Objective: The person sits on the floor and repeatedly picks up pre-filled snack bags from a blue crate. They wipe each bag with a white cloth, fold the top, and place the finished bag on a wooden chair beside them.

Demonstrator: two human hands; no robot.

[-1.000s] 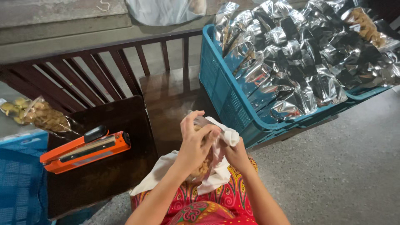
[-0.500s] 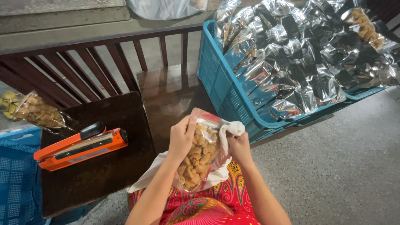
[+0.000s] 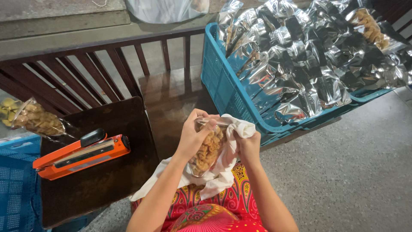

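My left hand (image 3: 194, 137) grips the top of a clear pouch of golden fried snacks (image 3: 207, 150), held upright over my lap. My right hand (image 3: 246, 146) holds a white cloth (image 3: 223, 174) bunched against the pouch's right side and upper edge. The cloth drapes down across my red patterned garment (image 3: 214, 206). An orange heat sealer (image 3: 81, 154) with a black handle lies shut on a dark wooden board (image 3: 98, 184) to my left, apart from both hands.
A teal plastic crate (image 3: 227, 92) heaped with several silver foil pouches (image 3: 309, 60) stands at the right on a wooden bench (image 3: 171, 99). Another clear snack bag (image 3: 36, 120) lies at far left above a blue crate (image 3: 17, 189). Grey speckled floor (image 3: 343, 172) spreads to the right.
The pouch has been raised and turned so its clear snack-filled face shows. My right hand has shifted the cloth up along the pouch's top edge.
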